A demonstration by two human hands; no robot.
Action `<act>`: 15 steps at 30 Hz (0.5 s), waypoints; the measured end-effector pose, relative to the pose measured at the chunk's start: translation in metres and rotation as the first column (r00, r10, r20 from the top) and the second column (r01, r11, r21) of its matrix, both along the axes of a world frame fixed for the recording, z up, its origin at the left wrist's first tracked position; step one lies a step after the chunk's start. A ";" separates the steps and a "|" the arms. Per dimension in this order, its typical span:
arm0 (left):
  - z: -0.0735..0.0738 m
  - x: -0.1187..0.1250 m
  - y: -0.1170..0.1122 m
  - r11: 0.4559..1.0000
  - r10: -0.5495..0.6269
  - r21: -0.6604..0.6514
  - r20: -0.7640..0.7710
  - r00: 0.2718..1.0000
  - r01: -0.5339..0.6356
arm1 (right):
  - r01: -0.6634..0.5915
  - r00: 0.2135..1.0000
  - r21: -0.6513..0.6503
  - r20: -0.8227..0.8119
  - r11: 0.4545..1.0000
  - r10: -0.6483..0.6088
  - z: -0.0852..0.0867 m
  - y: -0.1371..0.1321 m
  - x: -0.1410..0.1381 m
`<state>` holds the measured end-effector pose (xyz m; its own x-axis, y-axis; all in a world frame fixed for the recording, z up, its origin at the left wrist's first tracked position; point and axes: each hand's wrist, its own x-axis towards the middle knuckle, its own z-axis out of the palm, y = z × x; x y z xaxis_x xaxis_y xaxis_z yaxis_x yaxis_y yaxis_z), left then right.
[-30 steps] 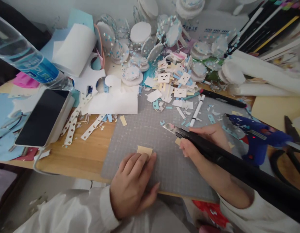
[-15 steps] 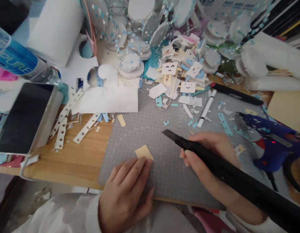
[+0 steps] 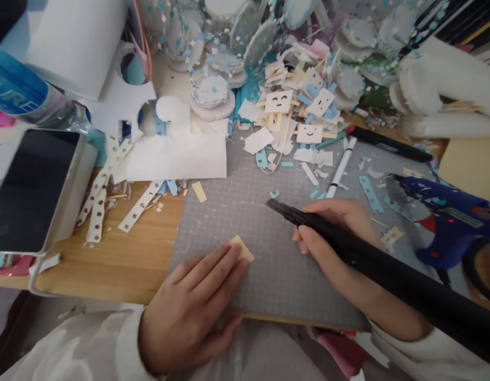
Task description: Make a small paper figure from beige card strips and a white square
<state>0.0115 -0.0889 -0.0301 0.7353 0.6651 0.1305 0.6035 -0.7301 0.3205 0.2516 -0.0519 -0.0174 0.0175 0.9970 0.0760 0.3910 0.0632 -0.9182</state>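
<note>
My left hand (image 3: 193, 309) lies flat on the grey cutting mat (image 3: 261, 264), its fingertips pressing down a small tan paper piece (image 3: 242, 247). My right hand (image 3: 336, 235) grips a long black utility knife (image 3: 348, 248) whose tip points up-left over the mat, a short way right of the tan piece. The blade does not show at the tip.
A blue glue gun (image 3: 447, 217) lies at the right. A white marker (image 3: 340, 169), a black pen (image 3: 388, 148) and paper face squares (image 3: 308, 132) sit beyond the mat. A phone on a box (image 3: 30, 190), a water bottle (image 3: 26, 95) and punched strips (image 3: 102, 196) are at the left.
The knife's silver blade, out a second ago, no longer shows. My left hand turned the tan piece and slid back slightly. The view dropped closer to the table.
</note>
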 end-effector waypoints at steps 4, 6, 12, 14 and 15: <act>-0.004 0.004 -0.005 0.998 0.055 0.003 0.041 0.998 -0.055 | 0.000 1.000 0.015 0.027 1.000 0.000 -0.002 0.002 0.000; -0.006 0.005 -0.005 0.999 0.054 -0.001 0.066 0.996 -0.054 | -0.024 0.999 0.013 0.043 1.000 0.023 -0.003 0.001 0.001; -0.010 0.006 0.000 0.997 0.039 0.055 0.131 0.991 -0.047 | -0.175 0.972 0.083 0.176 0.981 0.159 -0.002 -0.010 -0.006; -0.010 0.007 0.001 0.997 0.040 0.060 0.132 0.990 -0.048 | -0.240 0.955 0.106 0.205 0.965 0.215 -0.002 -0.013 -0.009; -0.009 0.008 0.002 0.997 0.039 0.065 0.135 0.990 -0.048 | -0.266 0.949 0.111 0.204 0.958 0.240 -0.002 -0.014 -0.011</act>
